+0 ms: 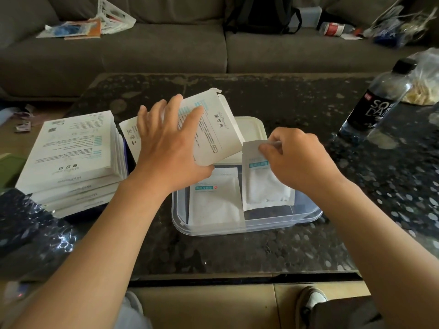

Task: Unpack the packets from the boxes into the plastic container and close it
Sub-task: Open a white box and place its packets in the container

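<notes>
You are in the middle of the unpacking step. Your left hand (166,148) holds the opened box (211,129) tilted above the far side of the plastic container (249,230); the fingers are spread over its printed face and the thumb presses at its near edge. Your right hand (297,157) pinches the top edge of a packet (263,186), which hangs over the right half of the container. A second packet (213,205) lies already flat in the left half.

I judge that the next move is to let the held packet down beside the other one so that both lie flat, and then to put the box aside; whether more packets remain in this box, I cannot tell. The stack of boxes (71,157) at your left seems not yet unpacked, so much of the task remains. The lid (251,129) waits behind the container, partly hidden by the box.

The surface is a dark speckled table (237,257) with a shine. A soda bottle (377,100) stands at the right, near a plastic bag (425,79). Behind is a grey sofa (142,51) with papers, a black backpack (261,13) and other loose things.
</notes>
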The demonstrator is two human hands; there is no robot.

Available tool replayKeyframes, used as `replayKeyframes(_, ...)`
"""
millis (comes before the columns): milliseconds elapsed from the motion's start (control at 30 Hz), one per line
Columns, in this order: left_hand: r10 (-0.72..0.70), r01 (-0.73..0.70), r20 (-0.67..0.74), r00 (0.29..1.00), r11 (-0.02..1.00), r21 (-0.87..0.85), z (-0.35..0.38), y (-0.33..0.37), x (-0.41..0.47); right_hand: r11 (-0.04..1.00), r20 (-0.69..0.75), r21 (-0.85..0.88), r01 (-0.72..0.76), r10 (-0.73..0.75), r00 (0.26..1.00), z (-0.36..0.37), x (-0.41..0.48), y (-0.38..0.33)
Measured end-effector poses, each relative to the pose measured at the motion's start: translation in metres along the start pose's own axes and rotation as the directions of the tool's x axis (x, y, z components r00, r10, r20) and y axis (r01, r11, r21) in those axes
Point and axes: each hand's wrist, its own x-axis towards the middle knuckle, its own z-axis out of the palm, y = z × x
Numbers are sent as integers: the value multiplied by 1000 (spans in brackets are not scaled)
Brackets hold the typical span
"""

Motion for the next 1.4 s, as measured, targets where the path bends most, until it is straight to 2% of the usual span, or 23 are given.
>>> replayKeyframes(100,3,-3,-1,1000,1000,-3,1,0,0,999,25,-46,6,-4,1000,3,3,-3)
replayKeyframes(267,-16,16,-10,1000,1000,-19,2,-2,0,972,109,-234,20,6,994,9,4,-7)
replayKeyframes(500,-32,33,2,999,999,-33,2,-3,0,960,173,-274,-54,105,979,22,10,-4)
replayKeyframes(600,-30,30,6,1000,999,-32,2,-3,-1,940,211,-341,-4,81,974,26,6,-5)
replayKeyframes(767,-24,24,22,999,999,-40,2,-3,-1,895,196,-438,85,3,981,26,-1,-9)
replayKeyframes(867,-14,16,33,999,999,-42,1,-3,-2,916,350,-351,194,-64,935,27,-2,-5)
replayKeyframes(967,-5,7,47,999,999,-43,1,-2,-2,924,539,-255,286,-109,835,30,-7,1)
replayKeyframes(1033,-1,3,53,999,999,-40,0,-2,-3,915,615,-253,316,-100,782,33,-8,4)
replayKeyframes(1200,-1,4,74,997,999,-40,0,-2,-2,889,671,-313,333,-41,740,35,-6,4)
replayKeyframes(1400,-12,15,70,997,999,-45,0,0,-3,870,643,-351,346,-45,765,43,-4,2)
